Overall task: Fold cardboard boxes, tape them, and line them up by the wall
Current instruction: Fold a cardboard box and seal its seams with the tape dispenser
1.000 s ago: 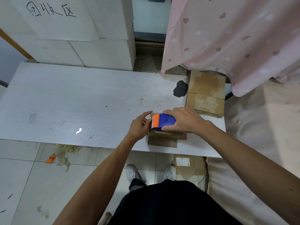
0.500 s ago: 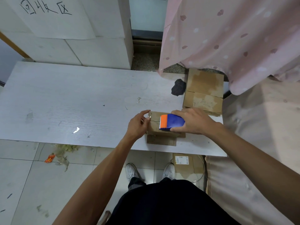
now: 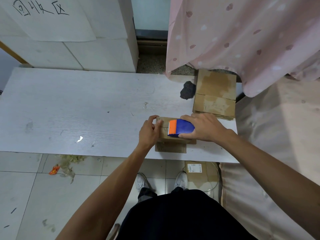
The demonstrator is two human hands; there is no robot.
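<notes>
At table's front right edge, head view: box under taping.
A cardboard box (image 3: 173,140) sat on the white table (image 3: 78,110), close to its near edge, long axis running left to right, one flap lying open toward the person. The left hand (image 3: 149,132) clasped the box's left end, fingers curled over the top. The right hand (image 3: 206,127) grasped a blue tape dispenser (image 3: 181,128) resting on the box top, its long axis also left to right, orange toothed end pointing left toward the left hand. A stack of flat cardboard (image 3: 215,96) lay just beyond, beside a dark lump (image 3: 187,90).
</notes>
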